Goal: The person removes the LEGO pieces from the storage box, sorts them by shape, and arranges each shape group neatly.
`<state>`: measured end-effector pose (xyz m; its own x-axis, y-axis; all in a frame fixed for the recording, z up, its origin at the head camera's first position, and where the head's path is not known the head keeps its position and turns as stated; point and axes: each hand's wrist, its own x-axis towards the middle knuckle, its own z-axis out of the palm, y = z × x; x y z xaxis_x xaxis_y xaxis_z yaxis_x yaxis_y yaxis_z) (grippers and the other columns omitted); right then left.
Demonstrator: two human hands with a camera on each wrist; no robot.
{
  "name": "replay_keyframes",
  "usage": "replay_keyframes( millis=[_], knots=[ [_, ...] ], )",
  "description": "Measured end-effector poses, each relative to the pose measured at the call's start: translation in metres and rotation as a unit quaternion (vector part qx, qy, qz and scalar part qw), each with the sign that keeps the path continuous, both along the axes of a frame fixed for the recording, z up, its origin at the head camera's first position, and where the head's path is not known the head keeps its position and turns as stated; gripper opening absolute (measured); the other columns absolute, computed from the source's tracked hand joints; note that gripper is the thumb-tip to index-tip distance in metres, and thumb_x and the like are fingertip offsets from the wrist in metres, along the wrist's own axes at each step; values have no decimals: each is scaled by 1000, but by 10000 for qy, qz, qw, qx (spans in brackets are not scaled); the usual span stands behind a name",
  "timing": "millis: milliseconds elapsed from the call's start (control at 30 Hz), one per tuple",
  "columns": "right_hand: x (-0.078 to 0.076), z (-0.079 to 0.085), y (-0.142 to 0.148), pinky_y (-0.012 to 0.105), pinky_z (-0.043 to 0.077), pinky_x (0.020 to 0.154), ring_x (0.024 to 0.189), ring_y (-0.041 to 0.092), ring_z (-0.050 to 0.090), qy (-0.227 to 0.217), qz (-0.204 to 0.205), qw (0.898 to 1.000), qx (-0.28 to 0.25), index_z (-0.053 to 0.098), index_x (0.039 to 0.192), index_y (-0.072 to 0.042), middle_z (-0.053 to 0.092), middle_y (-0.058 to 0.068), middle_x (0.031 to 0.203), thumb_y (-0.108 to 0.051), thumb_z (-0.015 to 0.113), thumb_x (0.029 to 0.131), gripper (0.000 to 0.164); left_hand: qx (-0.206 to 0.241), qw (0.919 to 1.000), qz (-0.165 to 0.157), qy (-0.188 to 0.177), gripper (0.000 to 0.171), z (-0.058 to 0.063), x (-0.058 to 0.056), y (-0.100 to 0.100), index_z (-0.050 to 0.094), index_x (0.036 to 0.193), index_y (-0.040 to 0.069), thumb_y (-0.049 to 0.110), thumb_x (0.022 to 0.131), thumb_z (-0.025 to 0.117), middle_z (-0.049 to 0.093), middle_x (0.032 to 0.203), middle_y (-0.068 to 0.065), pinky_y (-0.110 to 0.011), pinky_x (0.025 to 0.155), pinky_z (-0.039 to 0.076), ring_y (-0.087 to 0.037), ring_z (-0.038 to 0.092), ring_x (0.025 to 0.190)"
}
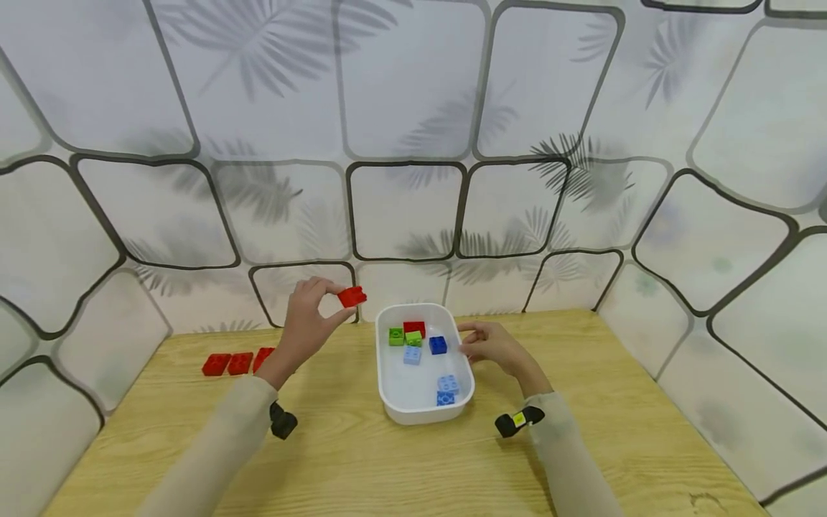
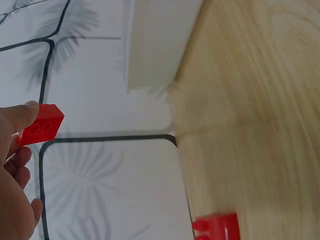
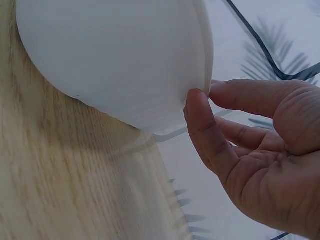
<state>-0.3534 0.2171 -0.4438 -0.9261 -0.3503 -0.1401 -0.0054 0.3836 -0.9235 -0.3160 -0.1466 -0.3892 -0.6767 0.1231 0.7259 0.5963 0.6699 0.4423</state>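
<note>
My left hand (image 1: 307,319) is raised left of the white plastic box, pinching a red toy brick (image 1: 352,296) between thumb and fingers. The left wrist view shows the brick's studs between the fingertips' edge and the wall. At the right side of the white box (image 1: 381,373), my right hand (image 1: 496,347) holds the rim with thumb and finger, seen closely in the right wrist view. Inside the box lie a red brick (image 1: 415,328), green bricks (image 1: 396,337), a dark blue brick (image 1: 438,345), light blue bricks (image 1: 412,355) and a medium blue brick (image 1: 446,398).
Several red bricks (image 1: 240,363) lie in a row on the wooden table (image 1: 349,459), left of the box and partly behind the left forearm. A patterned wall (image 1: 407,215) rises behind the table's far edge and wraps round both sides.
</note>
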Motion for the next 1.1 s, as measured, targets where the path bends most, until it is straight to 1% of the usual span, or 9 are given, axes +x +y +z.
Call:
replay_keyframes(
  millis=[100, 200, 333, 500, 700, 800, 967, 1100],
  knots=[
    [0, 1, 0, 43, 60, 83, 82, 14, 67, 19, 50, 10000, -34, 50, 145, 5, 68, 16, 105, -5, 68, 95, 54, -139, 9997, 187, -47, 36, -10, 6, -19, 69, 104, -1, 6, 75, 89, 68, 104, -18, -54, 87, 43, -37, 54, 99],
    [1, 0, 2, 42, 61, 81, 81, 15, 66, -12, 35, 10000, -82, 50, 144, 5, 67, 15, 103, -4, 68, 95, 53, -344, 9986, 373, -179, 35, -20, 12, -33, 67, 101, -2, 6, 75, 89, 67, 102, -19, -56, 85, 42, -38, 54, 96],
    [1, -1, 3, 40, 61, 80, 80, 14, 66, -65, -8, 9999, -87, 51, 144, 5, 67, 12, 100, -4, 68, 95, 53, -640, 9954, 582, -401, 35, -31, 19, -46, 65, 99, -2, 8, 75, 89, 66, 99, -18, -55, 81, 42, -37, 52, 93],
    [1, 0, 1, 40, 61, 80, 81, 15, 66, -57, 14, 9999, -136, 52, 143, 5, 66, 12, 100, -4, 69, 94, 53, -948, 9918, 672, -540, 33, -42, 20, -57, 65, 97, -1, 11, 76, 89, 65, 95, -15, -53, 79, 43, -37, 53, 92],
    [2, 1, -1, 43, 60, 81, 81, 15, 66, -65, 40, 9999, -124, 51, 144, 5, 67, 13, 101, -4, 68, 94, 53, -1393, 9858, 724, -601, 34, -59, 19, -63, 66, 97, 0, 12, 76, 90, 64, 96, -14, -54, 79, 44, -37, 54, 93],
    [3, 1, -2, 42, 60, 82, 81, 16, 66, -107, -19, 9999, -112, 53, 143, 4, 67, 12, 101, -4, 69, 94, 52, -1570, 9824, 697, -738, 33, -66, 20, -63, 66, 98, 1, 12, 77, 89, 63, 97, -12, -56, 82, 43, -37, 54, 95],
    [2, 1, -2, 42, 60, 82, 82, 16, 66, -117, -76, 9999, -95, 54, 142, 2, 66, 10, 100, -4, 68, 94, 51, -1560, 9801, 701, -1004, 32, -72, 21, -61, 66, 100, 2, 13, 78, 88, 63, 97, -12, -58, 86, 42, -37, 53, 97],
    [1, 2, -1, 41, 60, 82, 82, 15, 66, -72, -18, 9999, -93, 53, 143, 3, 66, 10, 99, -4, 68, 94, 52, -1471, 9807, 694, -1085, 32, -73, 21, -59, 67, 99, 3, 12, 78, 88, 63, 97, -12, -57, 84, 41, -36, 52, 96]
  ],
)
